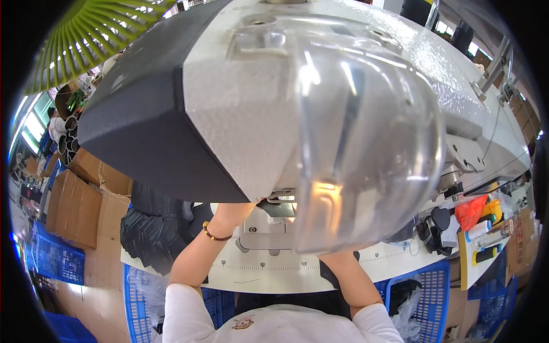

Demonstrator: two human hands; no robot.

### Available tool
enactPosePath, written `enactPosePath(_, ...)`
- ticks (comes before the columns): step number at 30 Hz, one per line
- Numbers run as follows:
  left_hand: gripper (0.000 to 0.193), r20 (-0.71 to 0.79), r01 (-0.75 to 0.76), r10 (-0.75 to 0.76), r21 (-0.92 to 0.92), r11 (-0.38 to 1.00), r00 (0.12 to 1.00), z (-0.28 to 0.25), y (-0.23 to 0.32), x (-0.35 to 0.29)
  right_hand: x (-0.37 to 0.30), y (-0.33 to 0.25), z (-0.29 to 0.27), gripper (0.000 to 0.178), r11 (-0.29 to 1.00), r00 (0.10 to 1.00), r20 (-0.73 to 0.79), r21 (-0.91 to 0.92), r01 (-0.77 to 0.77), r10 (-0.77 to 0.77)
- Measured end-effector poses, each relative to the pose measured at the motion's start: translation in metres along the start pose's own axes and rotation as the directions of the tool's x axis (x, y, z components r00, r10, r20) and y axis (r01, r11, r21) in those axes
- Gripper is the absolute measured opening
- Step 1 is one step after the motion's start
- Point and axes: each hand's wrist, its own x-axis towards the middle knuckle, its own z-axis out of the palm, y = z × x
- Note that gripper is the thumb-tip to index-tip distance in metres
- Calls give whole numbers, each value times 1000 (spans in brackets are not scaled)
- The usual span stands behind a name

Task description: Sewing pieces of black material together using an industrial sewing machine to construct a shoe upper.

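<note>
A big white and dark grey sewing machine head (234,108) fills the upper middle, with a clear curved guard (372,143) at its front. My left hand (237,212) reaches under the head beside the metal sewing plate (266,231); its fingers are mostly hidden by the machine, and I cannot see what they hold. My right forearm (351,280) goes up behind the glossy guard, which hides that hand and its fingers. A black piece (330,275) lies on the table beside the right forearm. Left of my left arm is a stack of black cut pieces (150,237).
The white table (269,280) has a ruler scale along its front edge. Blue baskets (420,303) with plastic bags stand below it on both sides. Thread spools (480,230) and a red bag (472,211) are at right. Cardboard boxes (71,208) and a green fan guard (91,37) are at left.
</note>
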Motion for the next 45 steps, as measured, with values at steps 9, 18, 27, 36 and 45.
enactPosePath(9, 21, 25, -121, 120, 36, 992, 993, 0, 2, 30, 26, -6, -12, 24, 949, 984, 38, 261, -175, 171)
enactPosePath(18, 23, 71, -238, 234, 69, 969, 970, -4, 4, 27, 31, -10, -9, 27, 993, 986, -165, 118, 25, -5)
enactPosePath(27, 26, 48, -278, 274, 155, 948, 961, -21, 8, 44, -6, 15, 13, 27, 918, 988, 147, -382, 109, -56)
enactPosePath(36, 28, 46, -263, 261, 269, 926, 964, -79, -27, 73, 3, 6, 7, 33, 997, 996, 51, -18, -76, 77)
enactPosePath(45, 46, 103, 462, -511, -602, 651, 854, -103, -46, -59, -69, 89, -9, 45, 853, 857, 231, -382, -355, 460)
